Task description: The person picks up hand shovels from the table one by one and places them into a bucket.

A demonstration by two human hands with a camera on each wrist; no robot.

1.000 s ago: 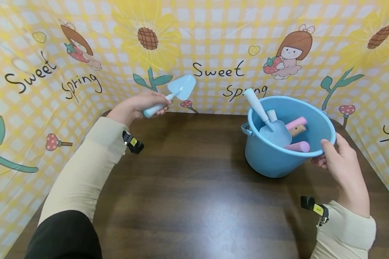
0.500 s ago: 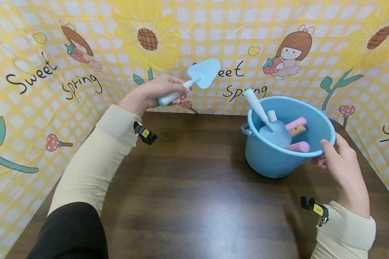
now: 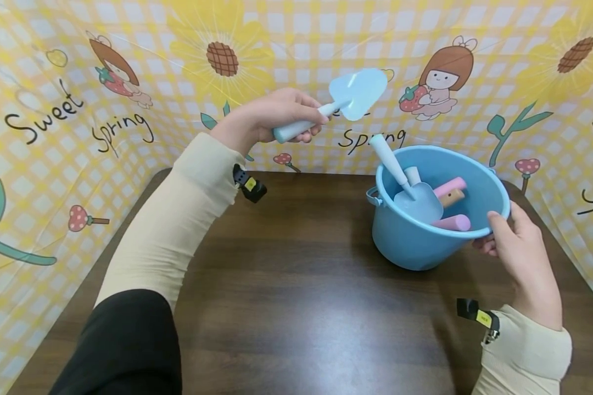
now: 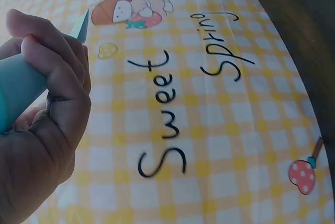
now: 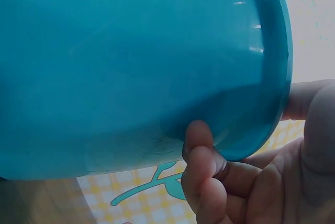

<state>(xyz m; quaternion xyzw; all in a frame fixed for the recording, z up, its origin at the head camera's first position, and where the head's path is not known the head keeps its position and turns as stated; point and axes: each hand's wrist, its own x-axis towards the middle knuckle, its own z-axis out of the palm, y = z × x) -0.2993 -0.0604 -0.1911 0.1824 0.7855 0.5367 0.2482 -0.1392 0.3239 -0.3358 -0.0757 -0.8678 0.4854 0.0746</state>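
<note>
My left hand (image 3: 289,116) grips the handle of a light blue toy trowel (image 3: 358,93), holding it in the air left of the bucket with the blade pointing right. In the left wrist view the fingers (image 4: 63,82) curl round the thick handle. A blue bucket (image 3: 415,244) stands tilted on the table. My right hand (image 3: 521,252) pinches its near right rim, thumb over the edge and fingers beneath. Inside the bucket lie a blue shovel (image 3: 420,203), its handle leaning out over the left rim, pink handles (image 3: 452,223) and a tan piece (image 3: 452,197). Their lower ends are hidden.
The dark wooden table (image 3: 296,307) spreads below both arms. Behind it and along the sides hangs a yellow checked cloth (image 3: 321,33) with printed flowers and lettering. The bucket's small handle lug (image 3: 374,196) juts out on its left side.
My left hand has carried the trowel rightward and upward, from the left side of the table toward the bucket. My right hand and the bucket have stayed where they were.
</note>
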